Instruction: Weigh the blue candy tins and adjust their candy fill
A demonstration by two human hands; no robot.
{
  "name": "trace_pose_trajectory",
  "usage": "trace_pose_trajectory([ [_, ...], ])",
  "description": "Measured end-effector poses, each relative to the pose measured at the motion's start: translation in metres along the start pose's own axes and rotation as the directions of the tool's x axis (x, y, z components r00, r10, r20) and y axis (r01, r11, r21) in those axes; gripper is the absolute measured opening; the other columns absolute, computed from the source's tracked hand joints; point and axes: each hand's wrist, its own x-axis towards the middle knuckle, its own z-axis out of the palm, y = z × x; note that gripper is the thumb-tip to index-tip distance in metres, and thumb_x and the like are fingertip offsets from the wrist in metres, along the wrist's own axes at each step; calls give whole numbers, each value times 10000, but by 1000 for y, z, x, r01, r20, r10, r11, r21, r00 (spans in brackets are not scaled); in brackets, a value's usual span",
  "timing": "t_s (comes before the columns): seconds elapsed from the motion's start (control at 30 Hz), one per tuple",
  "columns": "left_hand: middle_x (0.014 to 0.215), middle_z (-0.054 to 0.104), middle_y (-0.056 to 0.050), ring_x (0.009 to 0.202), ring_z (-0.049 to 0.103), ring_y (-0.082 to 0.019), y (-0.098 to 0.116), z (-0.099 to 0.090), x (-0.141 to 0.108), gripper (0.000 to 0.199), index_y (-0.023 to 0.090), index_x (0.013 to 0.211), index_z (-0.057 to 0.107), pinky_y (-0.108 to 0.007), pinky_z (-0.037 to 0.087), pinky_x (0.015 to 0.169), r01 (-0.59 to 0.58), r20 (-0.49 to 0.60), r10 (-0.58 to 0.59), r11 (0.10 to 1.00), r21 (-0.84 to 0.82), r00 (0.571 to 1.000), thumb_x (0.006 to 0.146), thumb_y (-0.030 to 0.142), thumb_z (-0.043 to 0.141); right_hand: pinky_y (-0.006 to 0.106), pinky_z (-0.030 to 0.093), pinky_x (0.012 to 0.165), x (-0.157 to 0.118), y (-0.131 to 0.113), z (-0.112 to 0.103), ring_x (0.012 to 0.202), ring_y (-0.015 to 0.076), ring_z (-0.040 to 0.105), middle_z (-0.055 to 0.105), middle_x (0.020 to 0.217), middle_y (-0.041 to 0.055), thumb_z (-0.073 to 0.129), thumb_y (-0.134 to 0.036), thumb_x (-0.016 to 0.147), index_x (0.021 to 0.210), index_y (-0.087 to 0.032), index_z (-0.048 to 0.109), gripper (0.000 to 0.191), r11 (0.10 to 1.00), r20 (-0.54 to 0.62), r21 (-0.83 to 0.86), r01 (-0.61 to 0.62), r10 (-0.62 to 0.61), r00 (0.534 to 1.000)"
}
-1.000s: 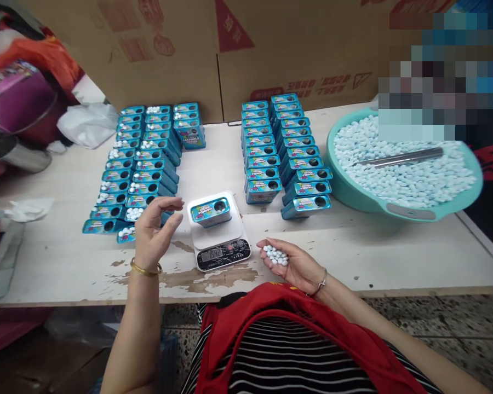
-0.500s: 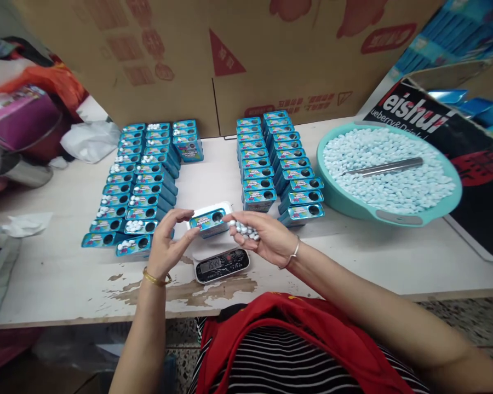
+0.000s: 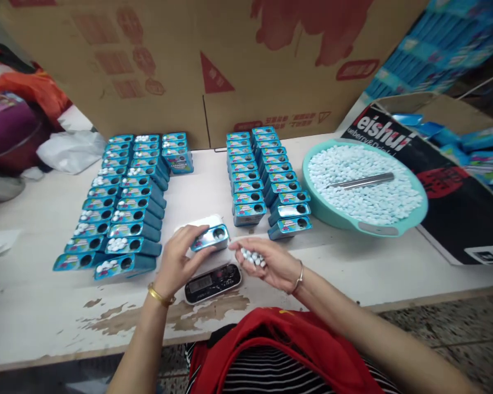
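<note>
My left hand has its thumb and fingers closed around the left end of a small blue tin at the scale. Pale candies show in the round hole at the tin's right end. Under and behind it lies the white platform of a digital scale, whose dark display panel faces me. Just right of the tin, my right hand is cupped with curled fingers around several pale blue-white candies.
Rows of blue tins, some with candies on top, stand on the left. More tins stand right of centre. A turquoise basin holds candies and a metal scoop. A large cardboard box rises behind.
My left hand has moved from beside the tin to gripping it, and the tin looks slightly tilted. My right hand still holds candies. The camera view has shifted.
</note>
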Motion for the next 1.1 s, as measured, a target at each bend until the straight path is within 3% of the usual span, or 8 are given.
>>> trace_pose_trajectory([
  [0.17,1066,634,-74,974,568,-195,25,46,32,377,192,1206,513,-337,421,848,-168,53,166,985,46,985,873,347,595,168,141,348,-24,32,-36,395,22,394,585,606,3,727,-329,688,824,-87,670,283,996,-158,26,-89,92,983],
  [0.33,1023,628,-81,927,556,-215,28,76,50,322,183,1161,554,-369,377,823,-231,53,225,935,270,973,876,331,577,170,116,360,-32,41,-43,392,17,379,568,589,-9,757,-364,644,799,-95,671,321,995,-196,65,-76,87,977],
  [0.47,1095,598,-101,1031,534,-232,-5,51,80,418,190,1199,528,-379,368,889,-182,-83,222,923,339,972,860,428,581,170,107,369,-27,40,-46,379,4,353,567,596,-13,761,-385,644,791,-102,674,331,995,-182,81,-59,73,981],
  [0.53,1126,586,-119,1070,518,-252,-35,25,111,362,183,1184,535,-392,369,894,12,-209,96,887,462,973,889,393,527,172,103,371,-24,40,-48,372,0,343,563,589,-16,762,-400,645,789,-102,677,342,994,-183,82,-67,81,980],
  [0.63,1258,515,-160,1135,468,-325,-84,-11,163,393,171,1204,544,-440,369,889,339,-252,-226,606,720,941,854,349,546,173,103,372,-21,38,-51,382,6,359,565,590,-11,765,-416,642,796,-102,683,359,993,-196,89,-74,90,976],
  [0.8,1263,520,-170,1177,431,-377,-128,-33,208,201,173,938,668,-503,347,914,240,-97,-273,559,794,957,757,239,609,174,101,366,-21,35,-57,366,0,341,567,585,-14,770,-427,628,789,-102,676,375,992,-223,117,-45,71,972],
  [0.93,1264,536,-117,1232,402,-346,-104,-41,194,132,202,865,667,-521,272,1002,104,34,-226,571,814,973,797,237,558,175,112,353,-23,34,-64,359,12,376,583,597,-2,763,-438,624,783,-98,666,388,993,-228,118,-24,50,972],
  [1.1,1034,601,-93,905,581,-259,-12,-55,128,215,186,879,632,-406,403,811,-144,293,-171,580,802,941,871,356,500,160,174,343,-31,41,-68,417,48,479,604,618,15,757,-400,648,800,-99,666,349,994,-178,95,-62,78,981],
])
